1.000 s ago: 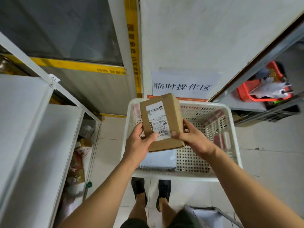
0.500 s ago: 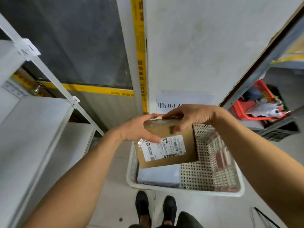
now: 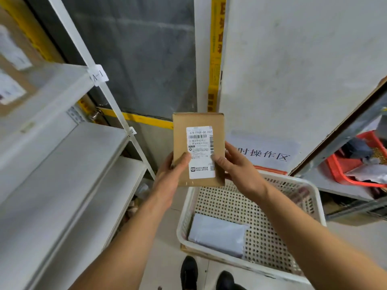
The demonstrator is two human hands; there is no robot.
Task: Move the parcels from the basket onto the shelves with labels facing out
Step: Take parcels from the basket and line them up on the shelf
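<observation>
Our left hand (image 3: 167, 178) and right hand (image 3: 240, 168) clasping an upright cardboard parcel (image 3: 198, 149), label (image 3: 201, 151) facing us, above the white basket (image 3: 249, 266), grey mailer (image 3: 217, 235) inside

I saw a box (image 3: 198, 149) of matt brown cardboard with a white paper label (image 3: 200, 151) under glossy tape; the basket (image 3: 272, 216) was perforated off-white plastic; the envelope (image 3: 217, 234) in it looked smooth, grey plastic; the shelves (image 3: 62, 164) were matt white-painted metal.
</observation>
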